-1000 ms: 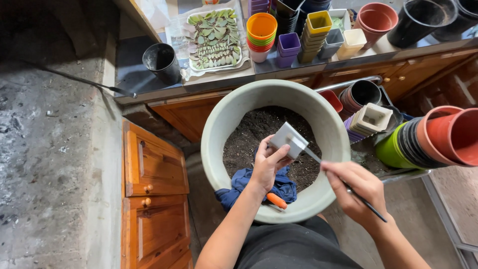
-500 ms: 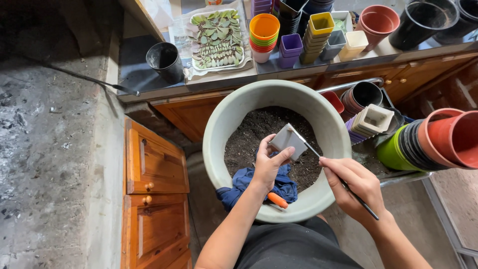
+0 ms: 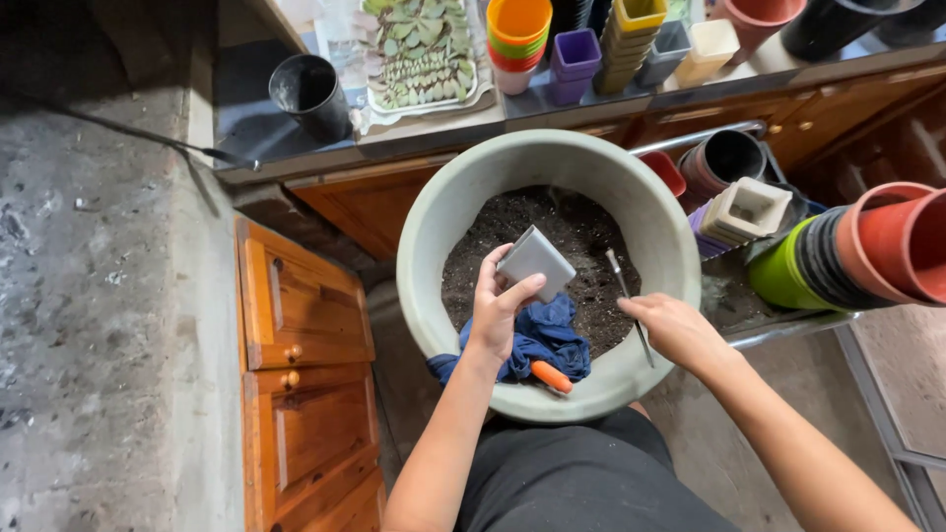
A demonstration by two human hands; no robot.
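Note:
A big pale green basin (image 3: 434,232) half full of dark soil (image 3: 552,227) sits in front of me. Over the soil, my left hand (image 3: 498,305) holds a small grey square pot (image 3: 535,262), tilted. My right hand (image 3: 675,330) grips a thin metal stick (image 3: 625,296) whose tip points down into the soil. A blue cloth (image 3: 537,340) lies in the basin's near side, with an orange-handled tool (image 3: 550,375) on it.
A counter behind the basin carries a black pot (image 3: 310,94), a tray of succulent leaves (image 3: 419,49) and stacks of small coloured pots (image 3: 576,44). Larger nested pots (image 3: 867,251) lie on a rack at right. Wooden drawers (image 3: 301,335) stand at left.
My right hand has moved left and forward to the basin's rim, bringing the stick's tip into the soil. My left hand still holds the grey pot in much the same place.

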